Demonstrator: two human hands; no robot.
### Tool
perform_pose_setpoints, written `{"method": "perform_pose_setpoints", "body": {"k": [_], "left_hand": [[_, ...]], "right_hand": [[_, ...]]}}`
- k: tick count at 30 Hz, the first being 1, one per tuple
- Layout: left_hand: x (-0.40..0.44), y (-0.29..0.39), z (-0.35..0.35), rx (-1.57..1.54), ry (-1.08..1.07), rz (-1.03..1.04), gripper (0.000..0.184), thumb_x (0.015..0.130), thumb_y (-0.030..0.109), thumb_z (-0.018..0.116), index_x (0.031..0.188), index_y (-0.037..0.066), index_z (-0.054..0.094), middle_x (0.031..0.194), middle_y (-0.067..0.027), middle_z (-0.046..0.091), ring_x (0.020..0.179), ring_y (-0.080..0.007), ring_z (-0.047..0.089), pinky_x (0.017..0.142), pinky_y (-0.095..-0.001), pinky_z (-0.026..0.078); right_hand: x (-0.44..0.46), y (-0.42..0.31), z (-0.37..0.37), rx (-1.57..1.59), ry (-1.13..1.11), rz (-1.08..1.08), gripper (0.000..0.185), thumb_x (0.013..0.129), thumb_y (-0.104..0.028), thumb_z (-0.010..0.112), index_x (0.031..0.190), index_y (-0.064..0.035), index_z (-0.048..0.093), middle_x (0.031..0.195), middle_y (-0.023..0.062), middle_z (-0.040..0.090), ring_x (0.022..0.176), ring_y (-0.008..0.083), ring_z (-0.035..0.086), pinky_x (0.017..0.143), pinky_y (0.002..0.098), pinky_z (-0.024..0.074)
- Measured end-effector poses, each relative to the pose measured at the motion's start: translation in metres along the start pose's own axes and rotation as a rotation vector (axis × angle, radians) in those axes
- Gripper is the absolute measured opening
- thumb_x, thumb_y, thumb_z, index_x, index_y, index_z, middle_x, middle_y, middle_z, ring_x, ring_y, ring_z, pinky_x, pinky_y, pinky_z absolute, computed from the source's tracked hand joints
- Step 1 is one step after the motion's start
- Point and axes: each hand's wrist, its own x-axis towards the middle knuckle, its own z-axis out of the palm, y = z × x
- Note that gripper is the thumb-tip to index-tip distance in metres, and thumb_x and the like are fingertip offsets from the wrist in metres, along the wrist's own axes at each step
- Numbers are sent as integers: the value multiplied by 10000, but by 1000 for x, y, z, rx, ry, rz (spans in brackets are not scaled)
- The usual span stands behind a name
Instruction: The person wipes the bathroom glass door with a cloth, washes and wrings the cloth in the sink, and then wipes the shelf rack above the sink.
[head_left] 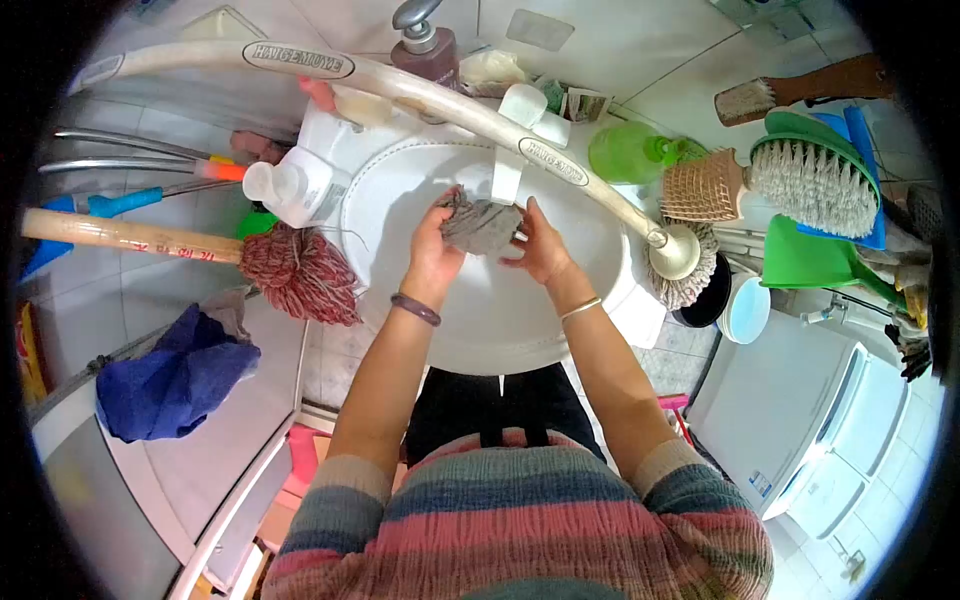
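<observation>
A crumpled grey cloth (482, 227) is bunched up over the white sink basin (480, 320), just below the white faucet (507, 175). My left hand (434, 252) is closed on the cloth's left side, its fingers partly hidden by the fabric. At the cloth's right edge, my right hand (543, 246) has its fingers curved and apart; whether they touch the fabric is hard to make out.
A pale hose-like bar (420, 90) arches across the view above the sink. A red mop head (298, 275) hangs left of the basin, beside a white bottle (310, 187). Brushes (815, 180), a green bottle (627, 152) and a white bucket (746, 310) are on the right.
</observation>
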Motion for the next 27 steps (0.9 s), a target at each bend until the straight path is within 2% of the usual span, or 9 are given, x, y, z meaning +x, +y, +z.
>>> {"method": "perform_pose_setpoints", "body": {"k": [3,4,8,11,14,17,21,23,27], "left_hand": [[-11,1,11,8,-37,-39,455,788,39,403,1241,41,451,1135,-109,534,1055,-248,515,948,-389,398],[-8,1,5,29,-20,-36,459,787,42,403,1244,47,447,1131,-104,534,1048,-250,518,942,-390,403],[-5,9,6,67,130,-134,400,853,153,455,1243,68,450,1112,-103,533,1026,-254,527,905,-398,430],[8,-6,-5,74,19,-61,378,889,265,471,1217,78,475,1100,-94,541,1027,-243,527,891,-425,438],[21,-33,-18,-134,-231,-112,326,938,216,384,1219,78,474,1112,-70,551,1028,-204,526,892,-374,440],[7,-48,-5,-66,-61,-83,338,958,192,347,1260,77,446,1149,-69,542,1051,-182,521,921,-340,420],[8,-31,12,-40,103,-96,330,954,183,339,1219,39,472,1179,-71,551,1068,-194,530,918,-352,427],[22,-13,0,-24,6,15,319,940,155,396,1224,57,503,1212,-52,531,1075,-186,516,954,-309,387],[17,30,8,451,152,146,350,872,248,499,1201,134,535,1247,1,510,1191,-147,391,943,-369,315]], "right_hand": [[7,11,7,254,-194,98,497,875,-544,440,1131,-135,557,1080,62,569,894,206,548,717,357,463],[5,10,11,182,-202,15,363,891,-439,487,1050,-125,579,964,42,608,797,170,563,636,283,452],[17,14,23,2,-54,-319,191,833,-118,585,1023,-102,590,959,12,617,872,107,562,677,256,449],[12,43,57,-477,-113,-975,133,782,-94,575,902,-92,632,838,70,619,758,223,592,683,302,465],[26,38,63,-800,225,-1253,140,766,-128,566,860,-53,637,887,162,619,818,332,591,734,371,465],[57,-1,41,-820,287,-807,210,871,-242,533,916,-66,639,933,180,618,883,356,580,777,385,456],[55,12,42,-869,328,-976,245,869,-264,539,986,-63,616,971,172,621,883,358,586,762,380,467],[62,39,29,-470,241,-847,248,850,-234,576,1044,-81,593,920,140,628,816,345,592,760,385,475],[25,27,-1,-817,336,-923,290,736,-142,639,1018,-91,593,1011,139,555,959,320,512,815,400,440]]}}
